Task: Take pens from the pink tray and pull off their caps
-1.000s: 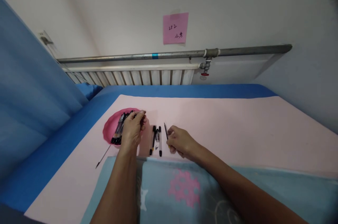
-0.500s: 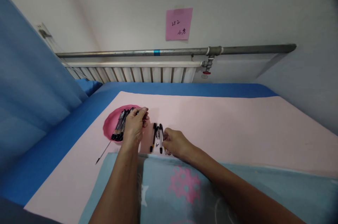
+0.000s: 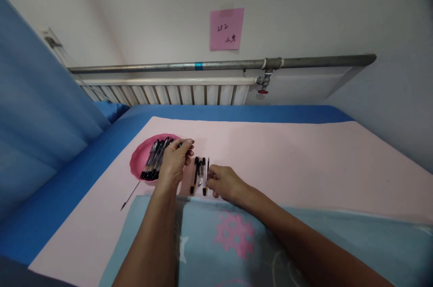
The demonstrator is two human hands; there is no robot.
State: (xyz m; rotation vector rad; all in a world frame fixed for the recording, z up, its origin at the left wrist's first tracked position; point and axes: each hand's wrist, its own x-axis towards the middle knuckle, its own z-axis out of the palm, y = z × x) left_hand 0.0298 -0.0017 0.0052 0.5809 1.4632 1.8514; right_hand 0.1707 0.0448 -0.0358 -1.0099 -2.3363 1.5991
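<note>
A pink bowl [image 3: 138,161] with a scalloped rim holds several black-capped clear pens [image 3: 154,161]. Over its right edge is my left hand [image 3: 174,161], fingers curled together; something small and dark shows at the fingertips, too hidden to name. My right hand [image 3: 223,181] is closed on a thin pen refill [image 3: 208,161], whose dark tip points away from me. Just left of that hand, a clear pen barrel [image 3: 204,176], a black pen [image 3: 194,175] and small clear and black pen parts [image 3: 200,170] lie on the pink sheet.
Another refill [image 3: 130,195] lies left of the bowl, its dark tip toward me. A light blue patterned cloth [image 3: 199,233] covers the near side. Behind the blue-edged surface [image 3: 237,113] are a white radiator [image 3: 182,93] and a metal pipe [image 3: 162,67]. A blue curtain [image 3: 43,111] hangs left.
The refill's tip now stands out beyond my right fingers, beside the clear barrel. My left hand has shifted slightly right relative to the bowl. The whole view has moved a little.
</note>
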